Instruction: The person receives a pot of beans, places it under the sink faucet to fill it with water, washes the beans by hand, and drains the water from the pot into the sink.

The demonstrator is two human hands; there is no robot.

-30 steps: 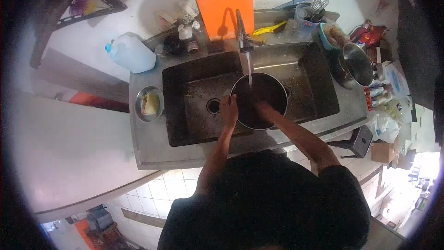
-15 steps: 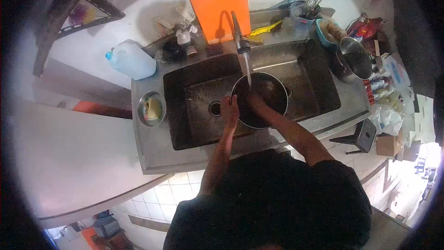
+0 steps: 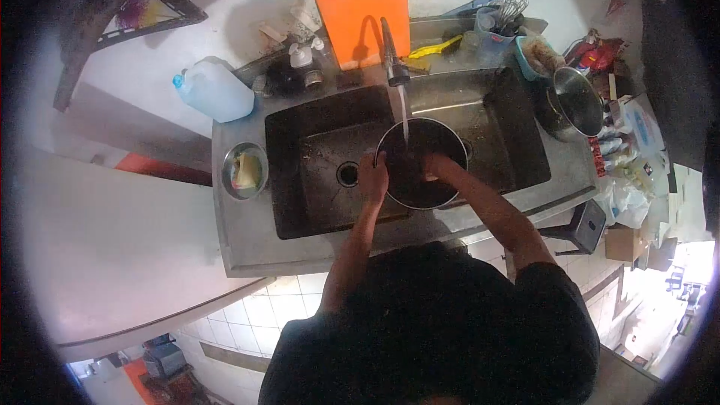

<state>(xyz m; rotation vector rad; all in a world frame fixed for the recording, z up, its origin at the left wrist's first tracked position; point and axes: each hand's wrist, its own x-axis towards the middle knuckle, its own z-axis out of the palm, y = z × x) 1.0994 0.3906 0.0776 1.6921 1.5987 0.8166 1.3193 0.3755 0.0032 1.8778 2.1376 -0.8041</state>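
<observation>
A dark round pot [image 3: 409,191] is held over the divider of the double sink, its mouth facing up. My left hand [image 3: 373,178] grips the pot's left rim, fingers wrapped over the edge. Inside the pot is my right hand [image 3: 433,166], near the right side; its fingers are dim and partly hidden, so their shape does not show. Water runs from the faucet [image 3: 396,71] in a stream [image 3: 405,112] that falls into the pot between my hands.
Left of the sink [image 3: 322,206] sit a metal bowl [image 3: 245,187] with sponges and a plastic jug [image 3: 216,91]. An orange cutting board [image 3: 364,15] leans on the wall behind the faucet. A metal pot [image 3: 577,101] and a container with a whisk [image 3: 491,22] stand at the right.
My right hand has moved rightward inside the pot, away from the water stream. My left hand keeps its hold on the rim. The view has shifted slightly.
</observation>
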